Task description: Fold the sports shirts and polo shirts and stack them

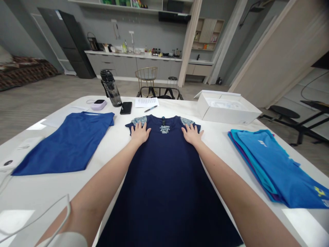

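A dark navy short-sleeved T-shirt (164, 178) lies spread on the white table, its neckline at the far end and its body running toward me. Patterned patches mark both shoulders, and a pale print sits below the collar. My left hand (140, 133) rests flat on the shirt's left shoulder with fingers spread. On the right shoulder, my right hand (192, 133) lies flat in the same way. Neither hand grips anything. To the left is a folded blue garment (69, 142); to the right, a stack of folded blue and purple clothes (277, 164).
Toward the back of the white table (110, 151) stand a water bottle (112, 90), a black phone (126, 107), a lilac device (98, 105), a printed sheet (147, 102) and a pen (150, 108). An open white box (226, 111) sits back right. A white cable (65, 209) crosses by my left arm.
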The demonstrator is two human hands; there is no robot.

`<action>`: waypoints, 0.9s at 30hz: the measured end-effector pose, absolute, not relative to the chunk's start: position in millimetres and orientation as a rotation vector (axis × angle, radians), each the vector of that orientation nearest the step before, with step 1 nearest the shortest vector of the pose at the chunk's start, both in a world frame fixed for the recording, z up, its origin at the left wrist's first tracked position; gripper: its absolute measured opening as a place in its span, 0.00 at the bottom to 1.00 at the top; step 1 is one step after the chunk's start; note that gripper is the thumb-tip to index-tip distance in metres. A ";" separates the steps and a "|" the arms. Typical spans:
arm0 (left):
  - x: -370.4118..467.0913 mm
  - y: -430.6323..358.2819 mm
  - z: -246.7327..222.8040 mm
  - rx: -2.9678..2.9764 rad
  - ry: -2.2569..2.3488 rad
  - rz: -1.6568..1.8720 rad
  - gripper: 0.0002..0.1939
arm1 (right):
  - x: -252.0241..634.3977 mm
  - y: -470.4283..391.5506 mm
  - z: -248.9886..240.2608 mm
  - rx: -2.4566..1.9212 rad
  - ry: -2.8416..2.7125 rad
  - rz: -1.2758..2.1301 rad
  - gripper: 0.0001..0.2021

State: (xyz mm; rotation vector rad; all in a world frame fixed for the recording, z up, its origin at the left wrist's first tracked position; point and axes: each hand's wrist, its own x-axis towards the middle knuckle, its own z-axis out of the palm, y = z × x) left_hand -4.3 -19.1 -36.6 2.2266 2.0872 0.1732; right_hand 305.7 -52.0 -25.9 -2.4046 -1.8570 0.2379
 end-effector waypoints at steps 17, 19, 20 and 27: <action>15.6 57.4 -28.6 2.387 2.024 0.480 0.27 | 356.3 8.8 -26.8 -2.395 -1.687 0.100 0.31; 38.0 70.3 -21.2 2.459 1.888 0.607 0.22 | 368.2 5.4 -25.4 -2.437 -1.631 0.049 0.29; 50.6 79.2 -17.7 2.468 1.789 0.636 0.20 | 373.7 4.1 -24.8 -2.452 -1.608 0.050 0.29; 128.7 142.7 -7.4 2.182 1.317 0.495 0.16 | 391.8 1.9 -27.4 -2.495 -1.392 0.166 0.23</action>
